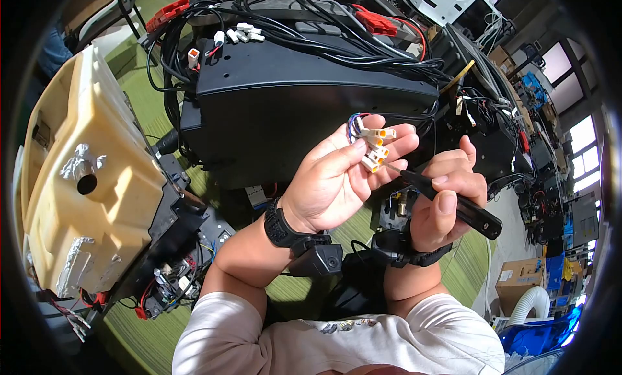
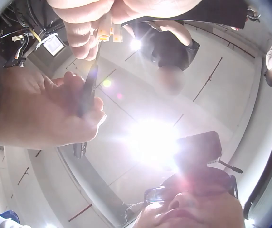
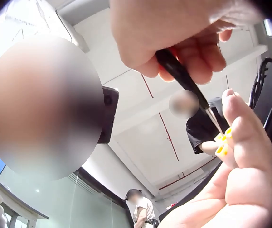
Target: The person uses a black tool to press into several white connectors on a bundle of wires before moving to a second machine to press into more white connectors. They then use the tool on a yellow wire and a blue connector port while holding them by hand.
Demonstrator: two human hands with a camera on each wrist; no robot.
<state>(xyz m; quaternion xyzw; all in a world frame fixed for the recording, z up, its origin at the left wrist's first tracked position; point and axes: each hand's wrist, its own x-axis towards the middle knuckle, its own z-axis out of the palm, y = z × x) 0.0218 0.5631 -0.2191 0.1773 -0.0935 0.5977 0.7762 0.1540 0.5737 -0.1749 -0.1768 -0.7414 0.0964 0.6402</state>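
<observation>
White sleeves (image 1: pixel 337 339) nearest; left hand (image 1: pixel 337 177) pinching white connectors (image 1: pixel 376 148), right hand (image 1: pixel 447 200) gripping black screwdriver (image 1: pixel 453 203).

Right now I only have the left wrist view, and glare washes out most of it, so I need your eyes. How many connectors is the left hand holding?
Observer: The head view shows the left hand pinching a small cluster of white connectors with orange inserts; I cannot give an exact count.
Operator: What tool is the right hand using?
Observer: The right hand grips a black-handled tool with a thin metal tip.
Operator: Where is the tip?
Observer: The right wrist view puts the tip at a connector's face.
Operator: What lies behind the hands?
Observer: A large black housing draped with black cables.
</observation>
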